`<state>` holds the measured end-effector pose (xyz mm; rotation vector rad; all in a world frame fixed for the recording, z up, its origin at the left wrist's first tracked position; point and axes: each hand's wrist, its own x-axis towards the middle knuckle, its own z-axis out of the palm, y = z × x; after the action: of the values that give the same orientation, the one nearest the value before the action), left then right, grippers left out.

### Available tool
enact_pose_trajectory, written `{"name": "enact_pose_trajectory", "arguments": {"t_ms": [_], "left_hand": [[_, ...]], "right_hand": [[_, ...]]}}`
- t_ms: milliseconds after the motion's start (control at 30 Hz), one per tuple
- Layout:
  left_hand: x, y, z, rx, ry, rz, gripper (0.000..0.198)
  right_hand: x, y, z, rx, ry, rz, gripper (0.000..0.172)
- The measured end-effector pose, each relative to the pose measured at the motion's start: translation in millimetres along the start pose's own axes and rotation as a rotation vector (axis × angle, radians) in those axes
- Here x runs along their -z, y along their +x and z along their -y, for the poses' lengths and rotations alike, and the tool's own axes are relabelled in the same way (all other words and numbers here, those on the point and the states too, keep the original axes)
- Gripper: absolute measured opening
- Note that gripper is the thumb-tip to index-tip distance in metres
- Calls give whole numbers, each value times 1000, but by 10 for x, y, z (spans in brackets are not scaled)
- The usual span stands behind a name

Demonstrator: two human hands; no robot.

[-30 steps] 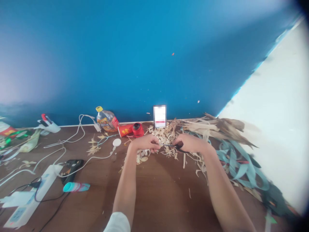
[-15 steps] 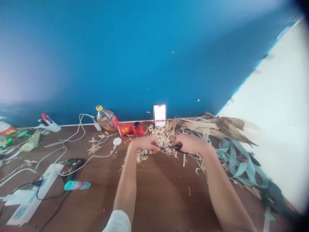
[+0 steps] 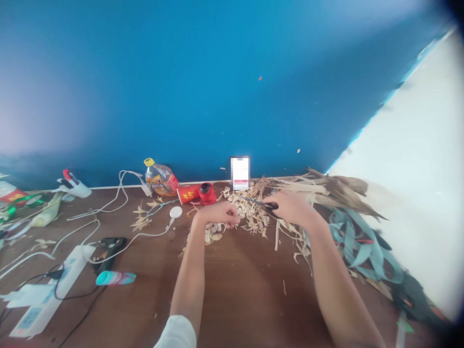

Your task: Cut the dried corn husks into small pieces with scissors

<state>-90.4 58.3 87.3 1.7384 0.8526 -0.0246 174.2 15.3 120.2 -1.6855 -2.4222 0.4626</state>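
My right hand [image 3: 290, 208] is closed round the black handles of a pair of scissors [image 3: 259, 202], whose blades point left above a heap of pale cut husk pieces [image 3: 250, 212]. My left hand [image 3: 219, 214] rests on the wooden table [image 3: 239, 290] just left of the heap. Its fingers are curled in a loose fist, and what they hold, if anything, is hidden. A few round pale cut pieces [image 3: 213, 236] lie under that hand.
Long dry husks [image 3: 326, 191] and teal strips [image 3: 357, 244] lie at the right. A red cup [image 3: 188, 195], red tape roll [image 3: 207, 193] and plastic bottle [image 3: 161, 180] stand by the blue wall. A power strip [image 3: 47, 295], cables, a black tool [image 3: 108, 249] and a teal tube [image 3: 115, 278] lie at the left.
My right hand has lifted the scissors up and away from my left hand, towards the wall. The left hand has stayed in place, still curled.
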Motion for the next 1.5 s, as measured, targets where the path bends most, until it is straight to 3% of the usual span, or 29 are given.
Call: {"name": "enact_pose_trajectory", "arguments": {"t_ms": [100,233,467,667,867,1200,1400,1500], "left_hand": [[-3,-15,-68,-52,-44,-72,32],[-5,-42,-187,-94,-2,-203,32],[-58,30,-254,-161,-46,-396,28],[-116,133,-242,-192,-221,-419,27],[-148,221,-203,-154,-213,-468,26],[-182,343,-122,-164,-202,-439,32],[-182,250,-197,-195,-180,-495,33],[-163,142,-294,-280,-131,-475,34]], "right_hand": [[-6,37,-37,-70,9,-82,37],[-20,87,12,-80,90,-184,29],[-267,264,173,18,538,-292,39],[-382,335,208,-12,705,-278,37],[-378,326,191,-19,845,-274,42],[-430,361,130,-27,765,-170,45],[-402,341,151,-35,855,-202,52],[-383,329,183,-71,935,-207,62]]}}
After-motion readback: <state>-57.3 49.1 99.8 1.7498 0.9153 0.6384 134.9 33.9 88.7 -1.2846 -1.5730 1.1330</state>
